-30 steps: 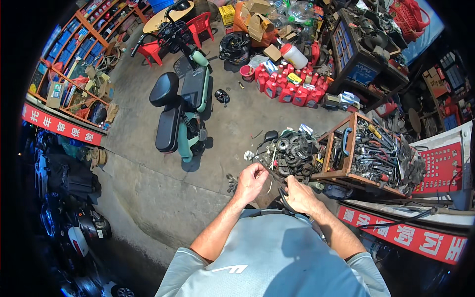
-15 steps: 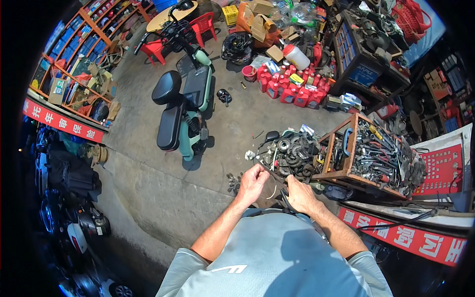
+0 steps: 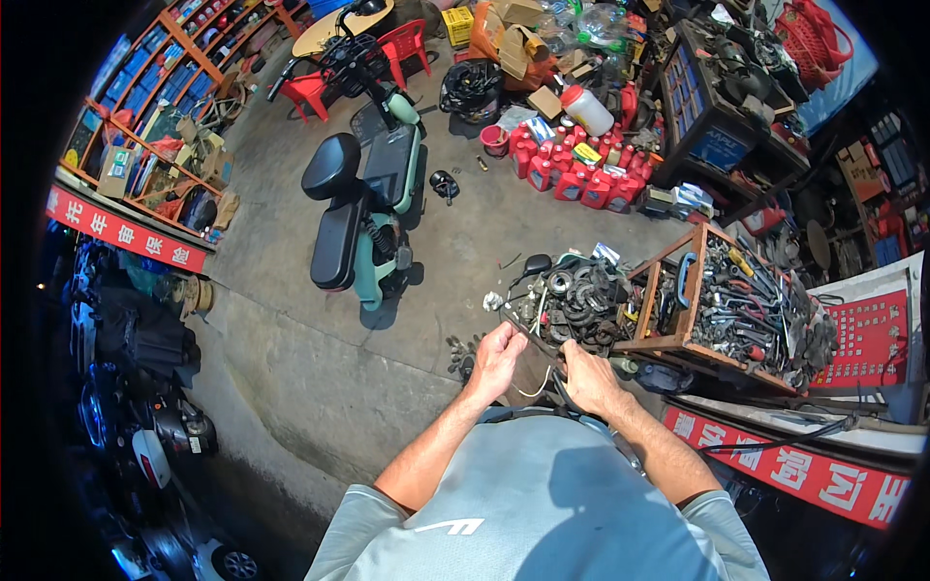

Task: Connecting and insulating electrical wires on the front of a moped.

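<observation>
My left hand [image 3: 498, 360] is closed in a pinch on a thin dark strip, maybe a cable [image 3: 533, 338], which runs diagonally between my hands. My right hand [image 3: 589, 378] is closed round the same strip, with a black length hanging down beside it. A thin white cord [image 3: 535, 391] curves loosely below and between my hands; whether I hold it is unclear. Just beyond my hands lies a heap of greasy metal parts [image 3: 581, 300], beside a wooden frame crate [image 3: 659, 339] full of wrenches and pliers [image 3: 736, 300].
A mint scooter [image 3: 383, 184] stands ahead. Red jugs [image 3: 567, 169], a black bag [image 3: 470, 92] and red chairs [image 3: 407, 44] are behind it. An orange shelf [image 3: 170, 53] is at far left, parked motorbikes [image 3: 150, 445] at lower left, a dark cabinet [image 3: 717, 136] at right.
More of the dark strip shows between my hands, and the white cord hangs in a longer curve. My hands have shifted only slightly, staying closed; the surroundings sit marginally differently in view.
</observation>
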The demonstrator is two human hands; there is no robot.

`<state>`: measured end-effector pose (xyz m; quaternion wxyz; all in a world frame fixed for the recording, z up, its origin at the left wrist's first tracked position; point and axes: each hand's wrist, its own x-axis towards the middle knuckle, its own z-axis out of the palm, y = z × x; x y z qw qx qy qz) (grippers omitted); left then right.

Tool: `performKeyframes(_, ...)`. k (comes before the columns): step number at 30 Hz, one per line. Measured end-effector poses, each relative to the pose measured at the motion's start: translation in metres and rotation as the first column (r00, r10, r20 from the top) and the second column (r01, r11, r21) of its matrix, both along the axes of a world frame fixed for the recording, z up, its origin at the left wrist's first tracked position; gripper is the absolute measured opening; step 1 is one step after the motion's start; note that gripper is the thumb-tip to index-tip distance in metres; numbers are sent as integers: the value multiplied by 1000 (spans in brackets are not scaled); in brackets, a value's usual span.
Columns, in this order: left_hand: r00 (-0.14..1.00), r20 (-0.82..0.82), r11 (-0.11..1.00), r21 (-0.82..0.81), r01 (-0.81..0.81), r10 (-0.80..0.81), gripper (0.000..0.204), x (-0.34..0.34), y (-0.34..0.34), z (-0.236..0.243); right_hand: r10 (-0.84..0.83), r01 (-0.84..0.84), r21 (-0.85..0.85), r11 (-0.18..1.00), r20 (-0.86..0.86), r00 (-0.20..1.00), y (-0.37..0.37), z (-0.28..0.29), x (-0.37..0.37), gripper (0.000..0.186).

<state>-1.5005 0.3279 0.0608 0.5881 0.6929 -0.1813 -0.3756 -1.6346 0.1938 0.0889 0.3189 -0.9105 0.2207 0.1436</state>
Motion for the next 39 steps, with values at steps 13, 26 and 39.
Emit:
performKeyframes(13,989,-136,995,-72,-62,52,15,5,-1,-2,18,-17,45,999,-17,1000,-1,3,12,42)
performKeyframes(26,879,-477,981,-175,-83,-11,13,11,4,1,-383,256,832,491,-57,922,-14,-37,11,23)
performKeyframes(39,962,-235,982,-88,-165,141,12,14,13,-17,-261,318,861,396,-227,938,-8,-37,8,28)
